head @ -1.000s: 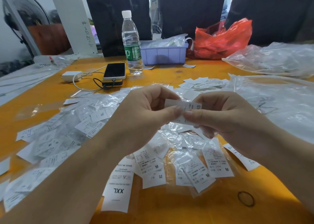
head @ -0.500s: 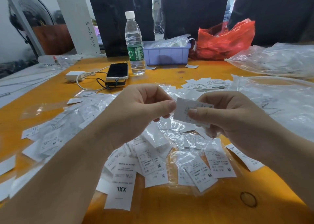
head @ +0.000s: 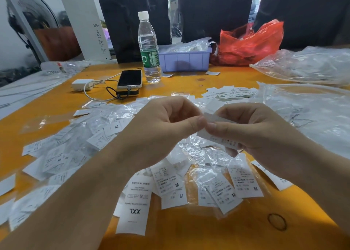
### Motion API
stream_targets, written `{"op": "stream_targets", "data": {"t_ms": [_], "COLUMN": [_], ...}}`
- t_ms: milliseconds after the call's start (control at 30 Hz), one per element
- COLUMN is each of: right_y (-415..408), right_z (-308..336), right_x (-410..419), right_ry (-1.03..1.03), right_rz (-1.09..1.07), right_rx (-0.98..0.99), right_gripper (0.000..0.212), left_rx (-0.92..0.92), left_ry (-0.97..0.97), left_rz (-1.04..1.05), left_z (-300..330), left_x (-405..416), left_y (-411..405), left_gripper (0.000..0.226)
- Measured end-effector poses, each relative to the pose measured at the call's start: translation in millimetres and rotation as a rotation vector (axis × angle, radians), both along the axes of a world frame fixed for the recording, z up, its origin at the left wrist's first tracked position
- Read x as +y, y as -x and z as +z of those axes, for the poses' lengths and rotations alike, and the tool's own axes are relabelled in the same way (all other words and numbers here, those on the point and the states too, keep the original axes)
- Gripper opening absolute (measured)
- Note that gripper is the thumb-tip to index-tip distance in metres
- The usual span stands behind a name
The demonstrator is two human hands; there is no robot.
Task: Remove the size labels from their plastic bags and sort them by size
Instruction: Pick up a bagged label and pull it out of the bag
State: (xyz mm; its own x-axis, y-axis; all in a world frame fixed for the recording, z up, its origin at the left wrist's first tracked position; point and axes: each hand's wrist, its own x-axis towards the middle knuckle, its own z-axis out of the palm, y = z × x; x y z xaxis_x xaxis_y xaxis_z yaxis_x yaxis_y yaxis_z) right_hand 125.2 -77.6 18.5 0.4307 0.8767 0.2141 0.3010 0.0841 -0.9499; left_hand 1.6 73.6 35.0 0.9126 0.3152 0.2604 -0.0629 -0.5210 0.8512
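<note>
Both hands meet above the middle of the orange table. My left hand and my right hand both pinch a small bundle of white size labels between thumb and fingers. Whether a plastic bag still wraps the bundle I cannot tell. Below the hands lie several M labels in clear bags and a large XXL label. A heap of bagged labels, one marked XL, spreads to the left. Loose white labels sit in a pile behind my hands.
At the back stand a water bottle, a purple bin and a red plastic bag. A phone on a power bank and a white charger lie back left. Large clear bags fill the right. A rubber band lies front right.
The hands came apart with the labels in my right hand, then closed together again; both now pinch the bundle, which is tilted edge-on.
</note>
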Motion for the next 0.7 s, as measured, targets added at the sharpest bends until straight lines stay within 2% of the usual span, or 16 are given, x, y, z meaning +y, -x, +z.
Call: {"op": "stream_targets", "data": {"t_ms": [67,200,367,467,567,633,700], "right_y": [-2,-15,-25,-26,-29,-30,-31], "right_z": [3,9,4,-4,-8,-10,-11], "right_x": [-1,-6,-7,-5,-4,-3,-2], "right_ry": [0.007,-0.009,0.190,0.340,0.479,0.565,0.607], "right_rz": [-0.030,-0.245,-0.435,-0.420,-0.382,-0.352,-0.330], "right_rx": [0.027,-0.018,-0.480,-0.644,-0.745,-0.784,-0.801], "right_gripper": [0.020,0.008,0.008,0.007,0.016,0.020,0.021], "left_rx": [0.001,0.098,0.383,0.309,0.131,0.145,0.240], "left_ry": [-0.003,-0.006,-0.306,-0.478,-0.496,-0.479,-0.496], "left_rz": [0.022,0.219,0.472,0.541,0.439,0.269,0.137], "left_z": [3,10,-1,-5,-9,-14,-20], "left_x": [4,24,38,35,25,14,8], "left_y": [1,5,3,3,1,-2,-4], "left_gripper": [0.004,0.010,0.012,0.024,0.022,0.014,0.023]}}
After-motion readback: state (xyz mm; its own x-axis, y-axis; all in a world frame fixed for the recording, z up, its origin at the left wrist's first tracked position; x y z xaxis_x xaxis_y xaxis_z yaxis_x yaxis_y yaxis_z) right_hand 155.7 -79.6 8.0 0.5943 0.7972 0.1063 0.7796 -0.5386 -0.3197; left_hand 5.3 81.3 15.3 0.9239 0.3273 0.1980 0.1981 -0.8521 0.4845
